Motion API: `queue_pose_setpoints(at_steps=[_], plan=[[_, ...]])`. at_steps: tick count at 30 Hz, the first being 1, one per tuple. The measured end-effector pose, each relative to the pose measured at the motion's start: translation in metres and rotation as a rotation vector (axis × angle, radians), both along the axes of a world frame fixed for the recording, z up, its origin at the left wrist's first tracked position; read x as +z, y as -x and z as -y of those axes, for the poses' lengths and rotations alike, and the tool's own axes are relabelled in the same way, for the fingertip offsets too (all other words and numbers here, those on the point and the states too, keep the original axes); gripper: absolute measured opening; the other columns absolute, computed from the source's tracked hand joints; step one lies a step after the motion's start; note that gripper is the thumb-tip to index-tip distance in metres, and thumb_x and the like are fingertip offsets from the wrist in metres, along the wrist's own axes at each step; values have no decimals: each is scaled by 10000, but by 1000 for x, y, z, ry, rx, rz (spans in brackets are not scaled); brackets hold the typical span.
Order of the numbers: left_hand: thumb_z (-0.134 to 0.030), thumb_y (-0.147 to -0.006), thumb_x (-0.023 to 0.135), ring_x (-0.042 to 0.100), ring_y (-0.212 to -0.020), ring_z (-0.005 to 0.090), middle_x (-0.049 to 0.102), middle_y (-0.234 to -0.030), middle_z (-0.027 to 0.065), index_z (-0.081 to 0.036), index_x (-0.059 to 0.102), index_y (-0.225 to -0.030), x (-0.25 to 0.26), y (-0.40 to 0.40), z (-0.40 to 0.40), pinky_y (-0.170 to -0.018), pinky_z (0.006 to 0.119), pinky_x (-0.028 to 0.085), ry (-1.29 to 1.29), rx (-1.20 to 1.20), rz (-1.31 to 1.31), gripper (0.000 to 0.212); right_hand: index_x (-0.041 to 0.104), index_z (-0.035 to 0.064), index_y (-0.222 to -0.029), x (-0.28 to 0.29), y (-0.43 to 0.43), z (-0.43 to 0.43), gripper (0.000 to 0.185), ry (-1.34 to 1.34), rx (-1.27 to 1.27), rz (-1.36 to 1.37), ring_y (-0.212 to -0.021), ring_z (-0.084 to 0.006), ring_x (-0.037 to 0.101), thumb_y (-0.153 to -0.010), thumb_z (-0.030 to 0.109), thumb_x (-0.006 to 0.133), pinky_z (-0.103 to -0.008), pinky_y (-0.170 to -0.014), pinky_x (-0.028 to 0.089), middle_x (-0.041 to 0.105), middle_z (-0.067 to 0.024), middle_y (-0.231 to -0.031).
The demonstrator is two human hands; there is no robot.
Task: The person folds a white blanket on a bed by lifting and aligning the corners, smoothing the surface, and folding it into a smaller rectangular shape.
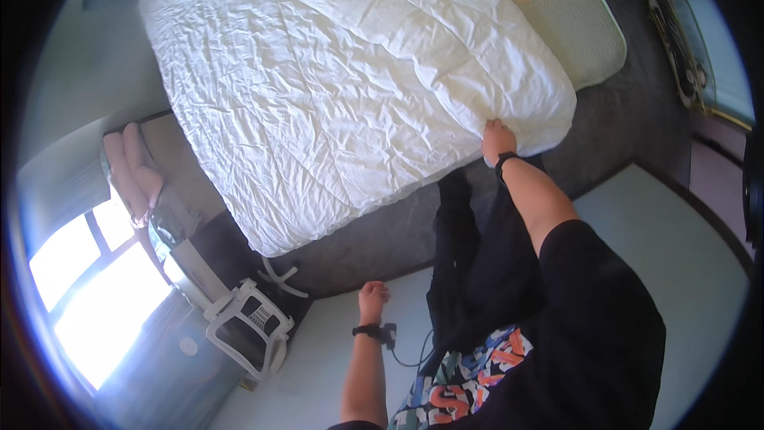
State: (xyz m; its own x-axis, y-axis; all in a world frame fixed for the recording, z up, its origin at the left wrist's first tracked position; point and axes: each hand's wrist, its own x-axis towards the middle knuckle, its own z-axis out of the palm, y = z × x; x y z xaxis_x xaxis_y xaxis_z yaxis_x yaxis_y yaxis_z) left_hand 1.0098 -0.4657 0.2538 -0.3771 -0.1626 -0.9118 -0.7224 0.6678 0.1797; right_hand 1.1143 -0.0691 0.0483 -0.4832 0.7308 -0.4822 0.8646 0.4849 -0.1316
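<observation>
A rumpled white quilt [334, 89] with stitched seams covers most of the bed in front of me. My right hand [499, 140] grips the quilt close to its near edge, towards the right corner, and the fabric creases at my fingertips. Past the quilt's right side, part of a pale patterned mattress [588, 51] lies uncovered. My left hand [374, 301] hangs in the air short of the bed. Its fingers are curled in, with nothing visible in them. Both wrists wear dark bands, and a cable runs from the left one.
A white-framed chair [256, 328] stands at the lower left, below a bright window [110, 304]. Pink rolled items [132, 170] lie beyond the bed's left side. Dark floor [382, 245] runs along the bed's near edge. A gold-framed rack [686, 60] stands at the right.
</observation>
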Motion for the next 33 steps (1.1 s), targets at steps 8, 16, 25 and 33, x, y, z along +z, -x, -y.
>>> queue_pose_setpoints(at_steps=[8, 16, 25, 33], plan=[[-158, -790, 497, 529, -732, 126, 565, -814, 68, 8, 518, -956, -38, 45, -84, -652, 244, 420, -494, -363, -81, 236, 612, 16, -713, 181, 36, 90, 313, 689, 210, -314, -593, -338, 573, -666, 322, 563, -402, -584, 444, 581, -178, -639], [-69, -716, 463, 574, -720, 273, 546, -878, 162, 67, 424, -1053, -43, 54, -147, -622, 375, 473, -578, 227, 387, 365, 481, 57, -1012, 169, 50, 108, 321, 1068, 308, -655, -713, -307, 567, -726, 190, 543, -346, -620, 438, 569, -174, -748], [8, -644, 440, 552, -855, 284, 514, -990, 161, 26, 367, -1144, -14, 43, -147, -719, 370, 469, -606, 266, 236, 506, 365, 37, -1182, 3, -40, -41, 595, 331, -356, 21, -1019, -317, 453, -679, 240, 609, -346, -874, 373, 479, -194, -1082], [49, -660, 432, 472, -970, 241, 457, -1104, 139, -13, 278, -1230, -6, 62, -146, -845, 318, 363, -308, -116, -270, 593, 454, -17, -1071, -11, -64, -9, 386, 434, -543, -484, -905, -377, 500, -752, 178, 551, -393, -764, 406, 554, -221, -924]])
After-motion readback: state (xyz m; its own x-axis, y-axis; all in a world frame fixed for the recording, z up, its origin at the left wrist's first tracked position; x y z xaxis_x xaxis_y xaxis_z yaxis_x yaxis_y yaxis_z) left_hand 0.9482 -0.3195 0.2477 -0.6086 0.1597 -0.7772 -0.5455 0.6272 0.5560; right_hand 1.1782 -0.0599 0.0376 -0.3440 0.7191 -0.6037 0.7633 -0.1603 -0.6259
